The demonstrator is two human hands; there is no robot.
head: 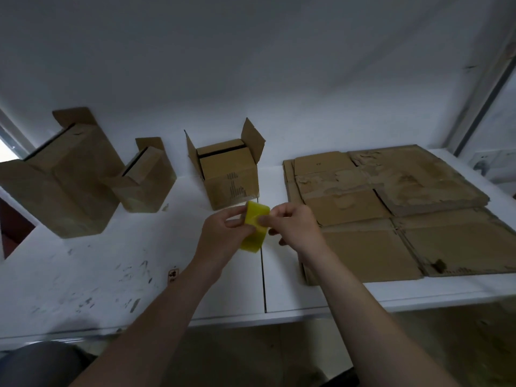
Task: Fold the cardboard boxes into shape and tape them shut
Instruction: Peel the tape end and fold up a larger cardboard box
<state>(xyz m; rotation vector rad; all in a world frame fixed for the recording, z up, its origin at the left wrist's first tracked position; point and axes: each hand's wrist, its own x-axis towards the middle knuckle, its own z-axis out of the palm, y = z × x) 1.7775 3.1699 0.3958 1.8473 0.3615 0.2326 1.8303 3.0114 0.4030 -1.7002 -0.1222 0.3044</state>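
Cardboard boxes stand folded along the far edge of the bench [111,261]: a large box [64,188] toward the left end, a smaller box [145,185] beside it, and a middle box [229,180] with two top flaps standing up and two turned in, not yet taped. A stack of flattened cardboard [391,208] covers the right end.

We hold a yellow tape roll [255,229] above the bench's middle, just nearer than the middle box. Our left hand [220,233] grips the roll, fingers curled around it. Our right hand [296,224] pinches at its outer face with thumb and forefinger. We judge that we are hunting for the free end (whether it has lifted, we cannot tell).

To do this well, we should keep the left hand firm so the roll does not spin. A fingernail works along the seam, and the end should be peeled straight and slowly, since a skewed pull may split the strip. Then we draw enough to span the middle box's top seam and run down both sides, keeping the sticky face off our fingers.
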